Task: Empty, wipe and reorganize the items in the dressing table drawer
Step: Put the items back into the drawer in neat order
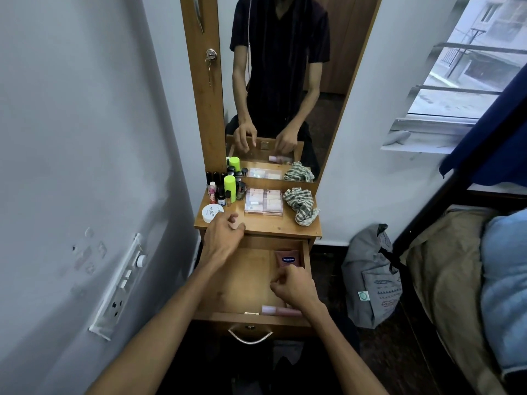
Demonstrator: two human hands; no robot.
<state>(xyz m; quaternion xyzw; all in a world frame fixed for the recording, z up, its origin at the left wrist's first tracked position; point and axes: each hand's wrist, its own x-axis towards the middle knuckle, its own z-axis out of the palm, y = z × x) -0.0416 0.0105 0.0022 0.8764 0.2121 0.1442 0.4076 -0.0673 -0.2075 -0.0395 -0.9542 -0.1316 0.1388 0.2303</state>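
The wooden drawer of the dressing table stands pulled out. Inside it lie a pink Vaseline tube at the back right and a pale pink bottle along the front wall, with a small cream item beside it. My left hand hovers with relaxed fingers over the drawer's back left, at the tabletop's edge. My right hand hangs over the drawer's right side, fingers curled, just in front of the Vaseline tube; nothing shows in its grip.
On the tabletop stand a white round jar, a lime-green bottle among several small dark bottles, a clear makeup palette box and a checked cloth. A mirror rises behind. A grey bag and a bed stand right.
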